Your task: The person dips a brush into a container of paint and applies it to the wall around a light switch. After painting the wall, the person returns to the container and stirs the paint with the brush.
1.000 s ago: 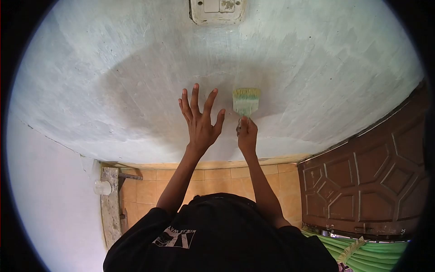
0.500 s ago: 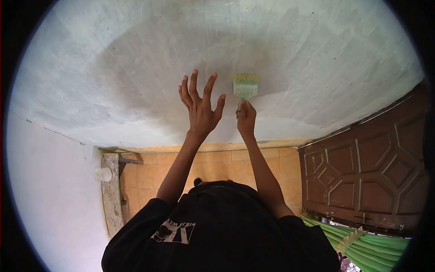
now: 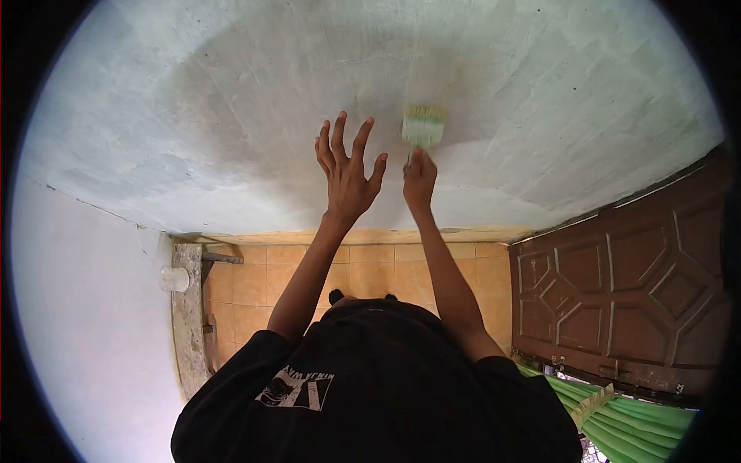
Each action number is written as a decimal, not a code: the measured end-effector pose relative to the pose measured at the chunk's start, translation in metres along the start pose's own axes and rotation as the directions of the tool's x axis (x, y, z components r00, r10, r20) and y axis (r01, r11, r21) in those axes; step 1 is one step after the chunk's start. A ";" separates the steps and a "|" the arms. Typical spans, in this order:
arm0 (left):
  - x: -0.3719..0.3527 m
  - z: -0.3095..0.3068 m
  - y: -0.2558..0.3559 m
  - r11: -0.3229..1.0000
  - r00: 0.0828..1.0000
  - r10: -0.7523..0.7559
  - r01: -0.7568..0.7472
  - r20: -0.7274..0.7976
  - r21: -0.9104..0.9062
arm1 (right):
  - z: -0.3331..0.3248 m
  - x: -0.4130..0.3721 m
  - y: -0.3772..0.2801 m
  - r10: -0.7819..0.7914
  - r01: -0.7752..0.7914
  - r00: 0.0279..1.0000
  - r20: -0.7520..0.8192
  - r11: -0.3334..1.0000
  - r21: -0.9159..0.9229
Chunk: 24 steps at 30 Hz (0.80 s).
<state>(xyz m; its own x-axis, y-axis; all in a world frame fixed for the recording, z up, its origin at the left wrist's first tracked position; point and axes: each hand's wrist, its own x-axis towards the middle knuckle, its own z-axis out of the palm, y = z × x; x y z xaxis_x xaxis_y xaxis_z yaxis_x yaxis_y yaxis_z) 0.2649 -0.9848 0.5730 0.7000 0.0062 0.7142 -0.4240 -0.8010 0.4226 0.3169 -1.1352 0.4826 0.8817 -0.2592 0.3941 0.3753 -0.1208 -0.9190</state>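
I've got the paintbrush (image 3: 423,126) right in the middle of my view, a broad flat one. Its bristles are pale green, going yellowish toward the far tips, and they're packed into a squat block. It sits against the wall (image 3: 231,116), well above the bottom edge where the plaster meets the tiled floor (image 3: 255,285). The long axis runs straight up the wall, bristles pointing away from the person and handle pointing back down into the fist.

The right hand (image 3: 419,181) is clenched around that handle and hides most of it. The left hand (image 3: 347,174) is just beside it, fingers spread wide and loose with nothing in them, palm toward the plaster. I can't tell whether it actually presses on the wall.

The wall is rough, with grey-white streaky strokes, darker in a wide patch around both hands and paler further out. Off to the right is a brown panelled door (image 3: 617,293) with raised geometric mouldings. A small white cup (image 3: 174,278) sits by a stone ledge (image 3: 187,324) on the left. A black shirt (image 3: 370,393) fills the bottom of my view.
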 end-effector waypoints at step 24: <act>-0.017 0.022 -0.003 0.998 0.998 -0.052 0.053 -0.022 0.040 | 0.003 0.018 -0.051 0.002 -0.010 0.999 0.051 0.987 0.159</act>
<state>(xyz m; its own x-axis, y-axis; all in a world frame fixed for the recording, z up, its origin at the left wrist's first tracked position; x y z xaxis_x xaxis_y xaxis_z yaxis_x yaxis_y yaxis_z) 0.2663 -0.9956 0.5474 0.7086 0.0611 0.7029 -0.3626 -0.8231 0.4371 0.3145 -1.1308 0.5366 0.8959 -0.2100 0.3916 0.4073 0.0361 -0.9126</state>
